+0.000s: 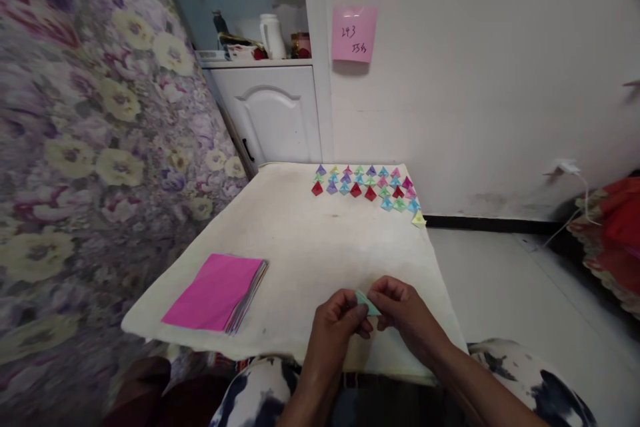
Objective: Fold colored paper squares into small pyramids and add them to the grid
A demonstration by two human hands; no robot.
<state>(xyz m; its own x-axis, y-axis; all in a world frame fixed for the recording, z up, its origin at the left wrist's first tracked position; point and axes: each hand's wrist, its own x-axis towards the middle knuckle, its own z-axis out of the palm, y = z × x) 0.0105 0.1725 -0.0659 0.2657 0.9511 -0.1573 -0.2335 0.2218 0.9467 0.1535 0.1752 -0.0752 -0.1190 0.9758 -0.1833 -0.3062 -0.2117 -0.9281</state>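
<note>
Between my two hands is a small folded piece of light green paper (368, 304), held just above the near right part of the table. My left hand (341, 317) pinches its left side, with the thumb lying across the front. On the right, my right hand (397, 303) grips the paper's edge between thumb and fingertips. The fingers cover part of the paper, so its full shape is hidden. Far from the hands, several small folded paper pieces (370, 193) in red, blue, green, purple, pink and yellow lie in rows at the table's back right.
A stack of coloured paper sheets (215, 293), bright pink on top, lies at the front left of the cream-covered table (300, 233). A flowered curtain or cover (115, 167) rises at the left. Behind stand a white cabinet (275, 113) and a wall with a pink note (354, 35).
</note>
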